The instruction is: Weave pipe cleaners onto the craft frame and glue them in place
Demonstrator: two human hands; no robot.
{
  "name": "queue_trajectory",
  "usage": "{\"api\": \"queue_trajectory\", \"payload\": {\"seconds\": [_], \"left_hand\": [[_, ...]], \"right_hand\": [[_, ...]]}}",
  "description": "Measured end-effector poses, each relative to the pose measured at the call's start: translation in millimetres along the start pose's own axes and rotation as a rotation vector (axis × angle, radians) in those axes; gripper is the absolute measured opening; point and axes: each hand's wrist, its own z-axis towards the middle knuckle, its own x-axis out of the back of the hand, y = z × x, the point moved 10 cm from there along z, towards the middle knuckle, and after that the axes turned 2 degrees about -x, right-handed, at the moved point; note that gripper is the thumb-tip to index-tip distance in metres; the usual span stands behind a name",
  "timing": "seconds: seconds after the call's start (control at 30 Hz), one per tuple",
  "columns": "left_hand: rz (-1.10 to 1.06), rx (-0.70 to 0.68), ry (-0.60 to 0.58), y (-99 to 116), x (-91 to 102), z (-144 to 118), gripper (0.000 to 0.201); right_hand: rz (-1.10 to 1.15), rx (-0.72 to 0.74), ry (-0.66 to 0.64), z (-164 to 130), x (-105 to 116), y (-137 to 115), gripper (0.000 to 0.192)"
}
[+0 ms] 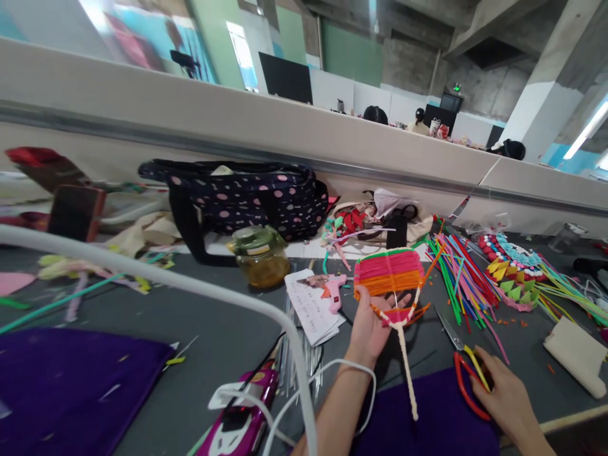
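Note:
A hand fan [388,271], apparently made of pipe cleaners, has a pink and orange panel with a green top edge and a long cream handle hanging down. My left hand [372,323] grips it at the lower left of the panel, thumb in front and other fingers behind. At the lower right, my right hand [504,387] is closed on the yellow loop of a pair of scissors [456,345]. Their red loop hangs beside it, and the blades point up and left, below the fan's right side. Some of the right hand's fingers are hidden.
A pink glue gun [336,292] lies on written paper [311,315]. Colored pipe cleaners [468,272] are piled at right. A green-lidded jar [260,259] stands before a dotted bag [247,196]. White tubing [199,278] crosses the left foreground; purple cloth [71,380] lies below.

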Motion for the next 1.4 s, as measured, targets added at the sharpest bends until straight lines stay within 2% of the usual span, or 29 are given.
{"api": "queue_trajectory", "payload": {"seconds": [0.1, 0.2, 0.27, 0.33, 0.37, 0.43, 0.6, 0.73, 0.87, 1.1, 1.27, 1.4], "left_hand": [[-0.007, -0.033, 0.007, 6, 2.8, 3, 0.066], [-0.009, -0.037, 0.046, 8, 6.7, 4, 0.075], [0.003, -0.015, 0.055, 6, 7.6, 3, 0.079], [0.018, -0.001, 0.064, 5, 8.1, 2, 0.081], [0.022, -0.003, 0.068, 5, 7.9, 1, 0.081], [0.019, -0.019, 0.068, 7, 5.9, -1, 0.079], [-0.012, -0.041, 0.044, 10, -1.1, -3, 0.076], [-0.007, -0.033, 0.012, 11, -5.4, -5, 0.074], [-0.001, -0.042, -0.002, 12, -8.7, -8, 0.075], [-0.025, -0.005, -0.022, 8, -13.0, -10, 0.073], [-0.017, 0.007, -0.002, 10, -12.5, -11, 0.076], [-0.01, -0.029, -0.038, 15, -17.2, -11, 0.075]], "right_hand": [[0.21, -0.13, 0.012, -8, 2, 19, 0.051], [0.568, -0.303, 0.002, -20, -3, 36, 0.057], [0.793, -0.364, -0.05, -26, -9, 30, 0.061], [0.898, -0.343, -0.109, -26, -10, 7, 0.07], [0.887, -0.308, -0.11, -23, -7, -6, 0.077], [0.76, -0.27, -0.012, -14, 7, -27, 0.081], [0.355, -0.095, 0.238, 19, 34, -71, 0.063], [0.11, 0.041, 0.316, 38, 34, -99, 0.058], [0.04, 0.131, 0.306, 50, 28, -122, 0.055], [0.031, 0.189, 0.303, 64, 31, -141, 0.054], [0.023, 0.24, 0.309, 63, 33, -146, 0.055], [0.053, 0.266, 0.306, 62, 31, -144, 0.054]]}}
